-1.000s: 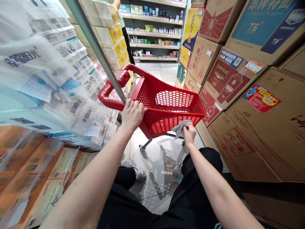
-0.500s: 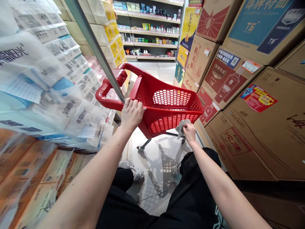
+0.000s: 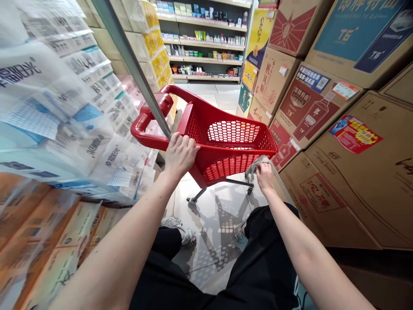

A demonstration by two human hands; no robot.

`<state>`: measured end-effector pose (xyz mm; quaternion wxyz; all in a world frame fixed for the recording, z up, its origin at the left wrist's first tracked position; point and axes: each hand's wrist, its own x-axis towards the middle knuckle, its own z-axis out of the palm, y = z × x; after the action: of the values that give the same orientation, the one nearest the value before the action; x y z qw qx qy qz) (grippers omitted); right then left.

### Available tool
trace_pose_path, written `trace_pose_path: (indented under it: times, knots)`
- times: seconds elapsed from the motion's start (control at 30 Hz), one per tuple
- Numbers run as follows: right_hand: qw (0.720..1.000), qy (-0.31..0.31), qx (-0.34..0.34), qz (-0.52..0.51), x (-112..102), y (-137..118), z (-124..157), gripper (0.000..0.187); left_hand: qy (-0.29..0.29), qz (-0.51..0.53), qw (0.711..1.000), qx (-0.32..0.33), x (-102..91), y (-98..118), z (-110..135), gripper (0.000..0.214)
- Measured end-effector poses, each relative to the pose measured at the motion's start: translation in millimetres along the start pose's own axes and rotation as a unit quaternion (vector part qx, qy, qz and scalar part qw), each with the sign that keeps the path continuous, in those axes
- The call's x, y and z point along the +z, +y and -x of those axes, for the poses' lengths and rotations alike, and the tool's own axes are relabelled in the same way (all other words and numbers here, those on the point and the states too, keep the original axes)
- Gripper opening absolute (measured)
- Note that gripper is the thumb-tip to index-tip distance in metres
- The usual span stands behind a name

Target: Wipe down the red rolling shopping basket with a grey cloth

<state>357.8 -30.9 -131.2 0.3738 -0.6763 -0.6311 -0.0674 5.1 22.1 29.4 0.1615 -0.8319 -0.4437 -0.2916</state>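
Logging hands first, says the checker: left one?
Entry 1, answers the clerk: left hand (image 3: 180, 155), fingers curled tight over the near rim of the red cart (image 3: 226, 167), just beside its handle (image 3: 145, 125)
Right one?
Entry 2: right hand (image 3: 264, 175), closed around a grey cloth (image 3: 253, 168), pressing it to the cart's near outer wall, at the corner toward the cardboard boxes (image 3: 338, 172)
Cart's position?
Entry 3: on the tiled floor (image 3: 213, 215), in front of the person; boxes close on one side of it, wrapped packs (image 3: 64, 107) and a slanted metal pole (image 3: 129, 64) close on the other
Hazards?
Entry 4, judgement only: cart stands on wheels (image 3: 191, 200), so a hard push through the cloth could roll or swing it into the boxes if the rim grip slackens; cloth could snag in the cart's mesh holes; pole crosses right at the handle, a likely catch point
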Motion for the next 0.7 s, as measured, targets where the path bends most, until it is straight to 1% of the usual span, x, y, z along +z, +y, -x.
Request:
trace_pose_path:
  times: [0.17, 0.23, 0.3, 0.37, 0.43, 0.5, 0.57, 0.63, 0.7]
  knots:
    - [0.999, 0.017, 0.007, -0.027, 1.7, 3.1, -17.7, 0.012, -0.006, -0.008, 1.0, 0.014, 0.3, -4.7, 0.8, 0.02]
    - [0.998, 0.027, 0.026, -0.054, 1.7, 1.1, -16.9, 0.012, 0.0, -0.014, 1.0, 0.016, -0.1, -6.1, 0.8, 0.02]
    - [0.994, 0.037, 0.061, -0.087, 4.3, -2.6, -3.6, 0.013, 0.003, -0.016, 1.0, 0.009, -0.7, -6.6, 1.1, 0.02]
    - [0.988, 0.038, 0.101, -0.114, 9.6, -6.2, 19.3, 0.014, 0.0, -0.015, 1.0, 0.001, -1.4, -6.8, 1.7, 0.021]
    - [0.982, 0.039, 0.135, -0.123, 15.0, -8.4, 42.6, 0.016, -0.003, -0.017, 1.0, -0.001, -2.1, -7.4, 2.7, 0.021]
    - [0.978, 0.062, 0.159, -0.117, 17.0, -8.8, 55.7, 0.017, -0.004, -0.026, 1.0, 0.005, -2.8, -8.6, 3.8, 0.022]
    - [0.98, 0.078, 0.147, -0.107, 14.8, -8.0, 53.7, 0.018, -0.001, -0.041, 0.999, 0.013, -3.4, -10.1, 4.7, 0.022]
    - [0.988, 0.063, 0.105, -0.09, 10.5, -6.4, 39.6, 0.019, 0.001, -0.052, 0.998, 0.019, -3.7, -11.5, 5.4, 0.022]
    - [0.993, 0.039, 0.085, -0.066, 7.5, -4.7, 21.8, 0.018, 0.002, -0.053, 0.998, 0.022, -3.5, -12.1, 5.9, 0.022]
